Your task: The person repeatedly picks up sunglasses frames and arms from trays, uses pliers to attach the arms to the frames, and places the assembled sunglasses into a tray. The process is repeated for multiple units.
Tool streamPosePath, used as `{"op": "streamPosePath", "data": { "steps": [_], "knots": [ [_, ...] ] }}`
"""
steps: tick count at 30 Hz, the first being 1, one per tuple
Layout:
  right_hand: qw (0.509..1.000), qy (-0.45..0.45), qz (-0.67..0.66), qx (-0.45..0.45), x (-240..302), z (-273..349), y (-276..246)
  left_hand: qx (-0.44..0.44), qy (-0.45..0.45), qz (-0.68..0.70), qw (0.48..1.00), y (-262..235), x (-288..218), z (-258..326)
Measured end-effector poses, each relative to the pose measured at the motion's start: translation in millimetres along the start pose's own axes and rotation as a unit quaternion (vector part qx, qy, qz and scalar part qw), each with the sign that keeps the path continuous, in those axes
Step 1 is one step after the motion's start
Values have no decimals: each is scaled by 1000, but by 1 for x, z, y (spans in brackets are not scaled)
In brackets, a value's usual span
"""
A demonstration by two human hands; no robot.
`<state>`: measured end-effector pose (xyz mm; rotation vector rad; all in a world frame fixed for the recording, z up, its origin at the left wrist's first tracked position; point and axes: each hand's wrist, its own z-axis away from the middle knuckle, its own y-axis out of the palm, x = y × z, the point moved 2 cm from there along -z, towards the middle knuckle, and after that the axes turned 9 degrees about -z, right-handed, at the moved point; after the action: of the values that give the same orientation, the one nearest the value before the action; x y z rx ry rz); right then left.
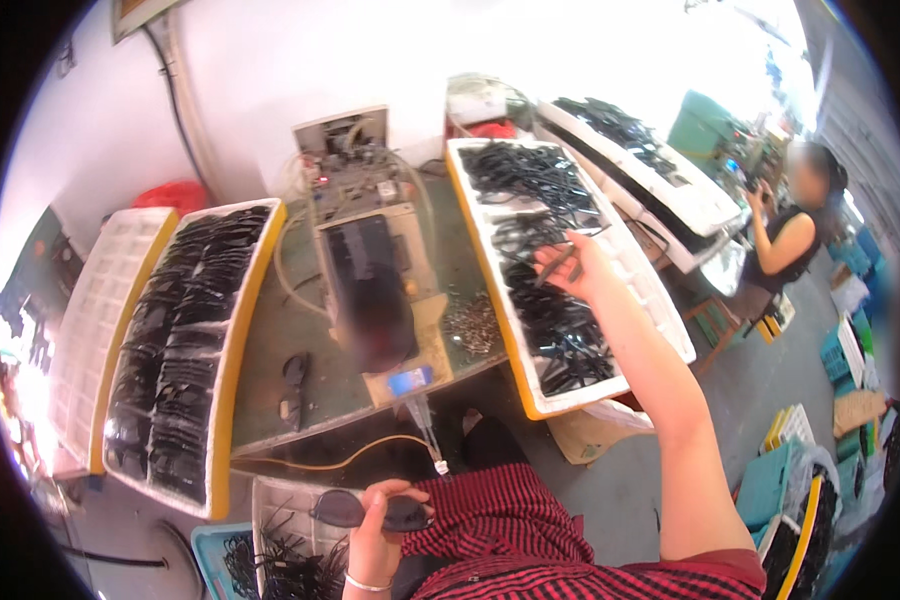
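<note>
Sunglasses front (pixel 336 509): two dark, smooth, rounded lenses, held low, above the lap and a red-and-black patterned garment (pixel 490 515). It is clamped between thumb and fingers of the left hand (pixel 374 530); a pale bangle (pixel 368 583) is worn at that wrist.

The right hand (pixel 576 268) is reached out over a long foam tray (pixel 519 372), white inside and yellow along the outer wall. Its fingers are closed on a slim dark strip (pixel 558 266); how many pieces are gripped cannot be told. Beneath, glossy black strips (pixel 560 315) are heaped in loose tangles.

At left, a second tray (pixel 232 400) is packed with dark curved pieces (pixel 195 330), stacked closely in two rows. On the dull green tabletop (pixel 260 400), a heap of tiny brownish bits (pixel 473 325) is scattered beside a boxy machine (pixel 370 265). More black strips (pixel 300 575) are piled in a pale container (pixel 270 515), lower left.
</note>
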<state>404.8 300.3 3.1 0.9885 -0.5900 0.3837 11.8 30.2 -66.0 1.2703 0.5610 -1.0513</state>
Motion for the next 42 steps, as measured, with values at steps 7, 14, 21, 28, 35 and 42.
{"op": "streamPosePath", "data": {
  "steps": [7, 14, 21, 28, 35, 42],
  "knots": [
    [974, 69, 160, 141, -32, 103, -12, -51, 80, -32, 995, -3, -31, 26],
    [540, -319, 635, 451, -90, 250, 6, -60, 103, -76, 990, 17, -52, -7],
    [519, -413, 610, 432, -112, 277, 12, -11, 268, -182, 946, 63, -89, -23],
    [485, -416, 635, 434, -120, 283, 11, -14, 295, -184, 938, 60, -87, -13],
    [474, -412, 648, 432, -125, 285, 7, -6, 329, -194, 924, 60, -80, -16],
    [614, -143, 606, 486, -129, 284, 1, 17, 326, -150, 933, 50, -75, -14]
  ]
}}
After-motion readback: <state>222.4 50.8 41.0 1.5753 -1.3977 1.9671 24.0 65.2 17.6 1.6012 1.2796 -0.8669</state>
